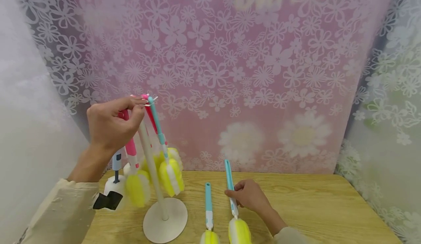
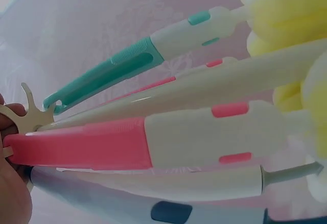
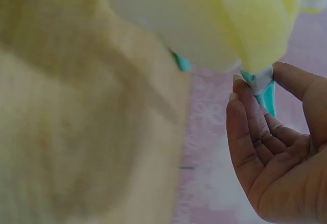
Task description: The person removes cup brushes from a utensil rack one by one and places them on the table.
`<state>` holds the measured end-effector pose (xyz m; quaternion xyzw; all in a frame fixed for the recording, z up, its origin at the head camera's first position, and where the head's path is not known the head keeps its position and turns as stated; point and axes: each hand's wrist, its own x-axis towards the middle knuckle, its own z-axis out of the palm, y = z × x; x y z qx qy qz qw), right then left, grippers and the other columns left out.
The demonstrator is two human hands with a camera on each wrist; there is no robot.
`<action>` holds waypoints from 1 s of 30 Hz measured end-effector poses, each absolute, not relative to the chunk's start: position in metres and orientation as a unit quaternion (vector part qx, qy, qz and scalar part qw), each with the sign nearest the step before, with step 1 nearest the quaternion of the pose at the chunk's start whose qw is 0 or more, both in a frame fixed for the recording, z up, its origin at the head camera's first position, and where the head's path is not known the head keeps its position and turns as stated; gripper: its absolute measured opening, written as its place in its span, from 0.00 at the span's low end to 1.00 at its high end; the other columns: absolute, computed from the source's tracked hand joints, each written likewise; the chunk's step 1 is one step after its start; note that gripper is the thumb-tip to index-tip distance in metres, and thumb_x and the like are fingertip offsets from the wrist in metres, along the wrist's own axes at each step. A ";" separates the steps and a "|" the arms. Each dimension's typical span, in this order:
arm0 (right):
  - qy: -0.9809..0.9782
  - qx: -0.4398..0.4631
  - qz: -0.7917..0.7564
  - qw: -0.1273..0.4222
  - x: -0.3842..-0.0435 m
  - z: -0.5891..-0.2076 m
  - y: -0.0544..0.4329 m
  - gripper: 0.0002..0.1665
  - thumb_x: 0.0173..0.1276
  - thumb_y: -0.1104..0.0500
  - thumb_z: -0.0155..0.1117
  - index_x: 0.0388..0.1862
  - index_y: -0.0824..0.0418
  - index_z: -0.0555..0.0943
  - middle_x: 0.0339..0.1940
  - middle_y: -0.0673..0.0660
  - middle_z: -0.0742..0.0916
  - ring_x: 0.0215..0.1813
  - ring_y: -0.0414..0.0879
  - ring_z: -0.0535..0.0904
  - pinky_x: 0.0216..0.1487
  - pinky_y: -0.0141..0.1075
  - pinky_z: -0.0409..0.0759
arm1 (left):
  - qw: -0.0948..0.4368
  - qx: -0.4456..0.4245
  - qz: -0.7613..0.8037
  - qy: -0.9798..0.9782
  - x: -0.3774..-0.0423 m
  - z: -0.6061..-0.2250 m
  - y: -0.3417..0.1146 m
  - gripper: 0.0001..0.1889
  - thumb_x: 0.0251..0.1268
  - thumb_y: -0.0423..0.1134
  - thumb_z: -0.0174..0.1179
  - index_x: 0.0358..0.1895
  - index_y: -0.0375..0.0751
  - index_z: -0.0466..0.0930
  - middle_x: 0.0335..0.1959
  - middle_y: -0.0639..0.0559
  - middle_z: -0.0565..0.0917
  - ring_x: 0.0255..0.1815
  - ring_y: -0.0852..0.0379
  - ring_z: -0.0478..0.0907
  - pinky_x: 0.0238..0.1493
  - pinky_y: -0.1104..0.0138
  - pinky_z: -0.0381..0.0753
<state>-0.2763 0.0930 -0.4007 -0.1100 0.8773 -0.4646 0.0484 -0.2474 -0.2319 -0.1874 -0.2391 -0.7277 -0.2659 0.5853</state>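
With its thumb and fingers, my left hand (image 1: 115,123) grips the hooked top of a cream stand (image 1: 149,156). Several bottle brushes hang from the hooks: a teal-handled sponge brush (image 1: 156,118), a pink-handled sponge brush (image 2: 87,145) and a pale blue-handled brush (image 2: 112,196) among them. My right hand (image 1: 253,198) pinches another teal-handled bottle brush (image 1: 229,178) between thumb and fingers. That brush tilts, handle upward, its yellow and white sponge head (image 3: 255,20) toward me. Left of it, one more teal-handled bottle brush (image 1: 208,200) lies on the table.
The stand's round base (image 1: 177,214) rests on the wooden table (image 1: 296,207). A pink flowered curtain (image 1: 230,72) hangs behind the table's far edge, with pale flowered sheets (image 1: 388,109) at the sides. Hanging sponge heads (image 1: 171,178) crowd around the pole.
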 end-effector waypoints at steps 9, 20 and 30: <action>0.875 -0.101 -0.464 0.099 -0.272 -0.446 0.087 0.19 0.58 0.51 0.71 0.16 0.60 0.77 0.11 0.51 0.79 0.15 0.40 0.74 0.19 0.33 0.72 | 0.570 -0.278 -0.296 -0.714 -0.249 -0.187 -0.233 0.12 0.51 0.32 0.55 0.14 0.35 0.79 0.23 0.46 0.86 0.31 0.60 0.85 0.12 0.75 0.47; 0.881 -0.086 -0.452 0.109 -0.275 -0.464 0.076 0.18 0.57 0.49 0.71 0.19 0.60 0.79 0.14 0.51 0.81 0.18 0.42 0.79 0.22 0.34 0.76 | 0.538 -0.315 -0.342 -0.703 -0.248 -0.189 -0.239 0.10 0.52 0.27 0.53 0.20 0.29 0.84 0.27 0.41 0.86 0.26 0.69 0.79 0.14 0.73 0.52; 0.882 -0.083 -0.453 0.101 -0.279 -0.464 0.070 0.16 0.57 0.51 0.71 0.21 0.61 0.80 0.14 0.51 0.81 0.17 0.42 0.78 0.21 0.34 0.76 | 0.537 -0.324 -0.356 -0.692 -0.251 -0.188 -0.237 0.10 0.51 0.28 0.53 0.23 0.30 0.85 0.28 0.41 0.86 0.18 0.69 0.74 0.15 0.73 0.52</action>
